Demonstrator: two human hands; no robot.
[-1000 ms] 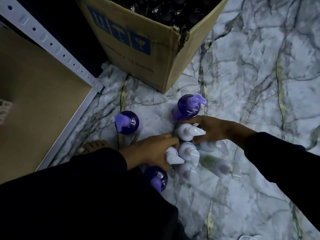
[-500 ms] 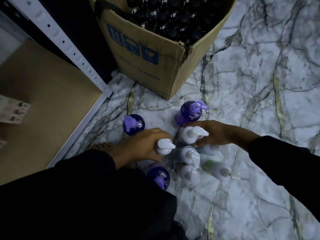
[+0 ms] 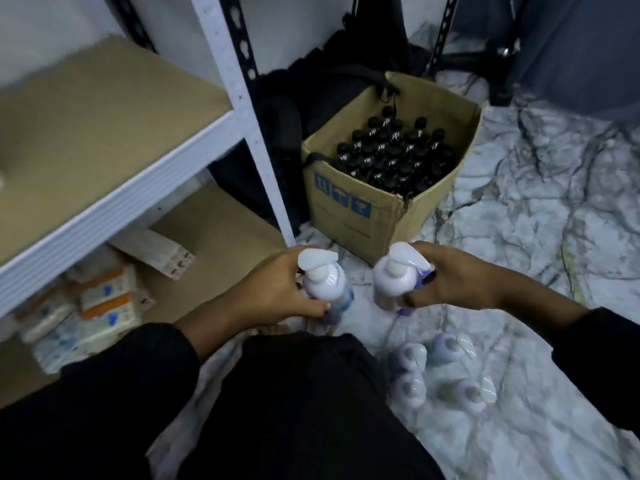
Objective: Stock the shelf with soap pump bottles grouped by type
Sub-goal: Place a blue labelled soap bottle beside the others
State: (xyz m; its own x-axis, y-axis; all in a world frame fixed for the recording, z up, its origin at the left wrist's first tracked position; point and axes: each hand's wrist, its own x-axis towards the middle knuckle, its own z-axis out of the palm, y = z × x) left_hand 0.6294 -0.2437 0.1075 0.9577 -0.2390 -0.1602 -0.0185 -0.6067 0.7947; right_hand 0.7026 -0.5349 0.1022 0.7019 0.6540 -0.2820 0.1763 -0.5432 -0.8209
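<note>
glossy plastic bottles, cardboard box (matt)

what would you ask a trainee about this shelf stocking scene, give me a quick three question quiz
1. True or false: the left hand and the right hand each hold a white pump bottle.
2. The cardboard box holds: A) dark-capped bottles B) folded towels C) nothing.
3. Fill in: the orange-and-white packets lie on the ____ board of the shelf.

Key: 1 true; 2 A; 3 lower.
</note>
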